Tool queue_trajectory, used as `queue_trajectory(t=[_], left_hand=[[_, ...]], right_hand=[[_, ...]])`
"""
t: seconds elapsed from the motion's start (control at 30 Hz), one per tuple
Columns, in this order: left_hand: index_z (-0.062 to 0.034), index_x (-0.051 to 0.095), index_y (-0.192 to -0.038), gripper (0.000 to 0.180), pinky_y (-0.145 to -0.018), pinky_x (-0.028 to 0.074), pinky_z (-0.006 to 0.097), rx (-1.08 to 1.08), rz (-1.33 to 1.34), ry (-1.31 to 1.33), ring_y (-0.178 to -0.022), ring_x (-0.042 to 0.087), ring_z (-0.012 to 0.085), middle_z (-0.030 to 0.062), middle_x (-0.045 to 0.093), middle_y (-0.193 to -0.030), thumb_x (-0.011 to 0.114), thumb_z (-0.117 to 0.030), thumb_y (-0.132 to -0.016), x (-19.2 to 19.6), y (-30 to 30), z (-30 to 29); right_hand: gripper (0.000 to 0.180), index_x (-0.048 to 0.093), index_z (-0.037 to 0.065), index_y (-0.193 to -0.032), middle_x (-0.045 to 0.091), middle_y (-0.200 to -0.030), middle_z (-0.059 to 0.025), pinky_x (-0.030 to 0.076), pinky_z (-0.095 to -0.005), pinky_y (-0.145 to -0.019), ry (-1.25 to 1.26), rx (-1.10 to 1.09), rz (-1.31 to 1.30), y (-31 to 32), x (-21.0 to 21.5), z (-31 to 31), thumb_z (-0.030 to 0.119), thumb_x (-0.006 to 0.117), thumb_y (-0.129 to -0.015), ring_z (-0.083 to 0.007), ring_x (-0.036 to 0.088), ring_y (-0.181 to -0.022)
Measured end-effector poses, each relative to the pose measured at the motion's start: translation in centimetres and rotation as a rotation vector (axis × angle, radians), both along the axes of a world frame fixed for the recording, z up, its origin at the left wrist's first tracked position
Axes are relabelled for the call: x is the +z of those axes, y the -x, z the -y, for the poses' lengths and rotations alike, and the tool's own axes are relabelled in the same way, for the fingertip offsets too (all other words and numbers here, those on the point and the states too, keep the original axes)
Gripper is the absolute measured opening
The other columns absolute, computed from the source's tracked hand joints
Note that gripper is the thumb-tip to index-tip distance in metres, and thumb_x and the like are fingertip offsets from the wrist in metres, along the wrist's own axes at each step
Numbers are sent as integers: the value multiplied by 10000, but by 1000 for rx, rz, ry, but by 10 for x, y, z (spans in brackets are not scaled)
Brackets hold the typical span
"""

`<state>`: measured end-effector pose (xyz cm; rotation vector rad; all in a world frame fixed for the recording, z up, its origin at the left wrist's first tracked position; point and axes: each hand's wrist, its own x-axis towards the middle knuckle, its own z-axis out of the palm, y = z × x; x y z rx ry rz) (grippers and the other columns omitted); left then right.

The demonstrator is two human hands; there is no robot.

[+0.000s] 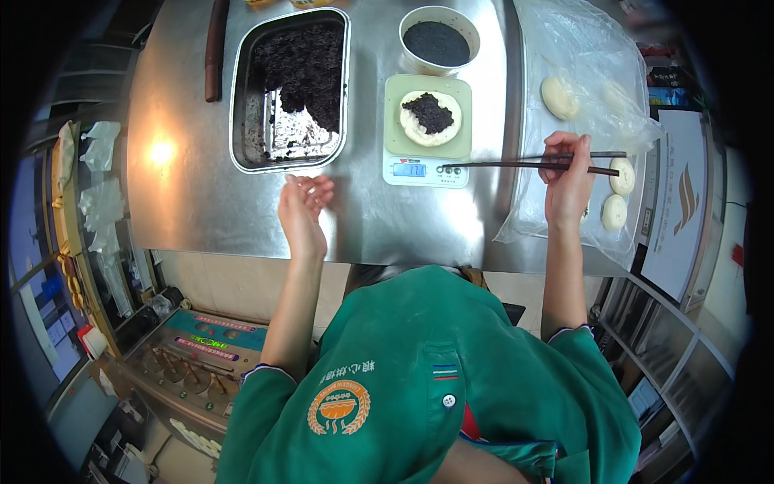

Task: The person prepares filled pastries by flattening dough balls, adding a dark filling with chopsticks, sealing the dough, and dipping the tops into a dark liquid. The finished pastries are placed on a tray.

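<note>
While the right hand [567,187] grips dark wooden chopsticks [532,164] near the steel bench's right edge, one flattened white dough round [430,118] heaped with black filling sits on the pale green digital scale [426,129]. The left hand [303,211] hovers loosely open, holding nothing, near the front edge. Several plain dough balls [559,98] on clear plastic sheeting [588,73] look unfilled.

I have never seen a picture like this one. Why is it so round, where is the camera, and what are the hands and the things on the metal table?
The camera sits on the person's head and looks down through a wide lens, so straight edges bend. There is no machine, only two bare hands. The right hand holds dark chopsticks. The left hand is empty, above the steel table. On the table stand a small scale carrying a dough disc with dark filling, a metal tray of that filling, and a bowl of something dark. Dough balls lie on a plastic sheet at the right.
</note>
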<state>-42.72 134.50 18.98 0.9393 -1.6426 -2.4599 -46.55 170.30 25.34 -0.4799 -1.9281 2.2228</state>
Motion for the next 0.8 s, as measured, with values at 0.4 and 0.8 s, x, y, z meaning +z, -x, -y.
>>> queue_trajectory(t=[0.4, 0.8], left_hand=[[-14, 498, -947, 235, -816, 528, 355, 5, 65, -140, -899, 679, 283, 187, 658, -925, 556, -242, -963, 7, 21, -22], [-3, 561, -1033, 216, -762, 516, 312, -10, 58, -203, -881, 686, 223, 140, 685, -953, 490, -203, -994, 16, 22, -23]], right_hand=[[104, 686, -1, -890, 673, -781, -41, 464, -208, -609, -396, 598, -315, 59, 63, 147, 83, 684, -828, -66, 600, -687], [97, 666, -29, -814, 649, -722, -102, 459, -268, -555, -711, 754, -495, 95, 42, 182, 66, 684, -820, -178, 603, -581]])
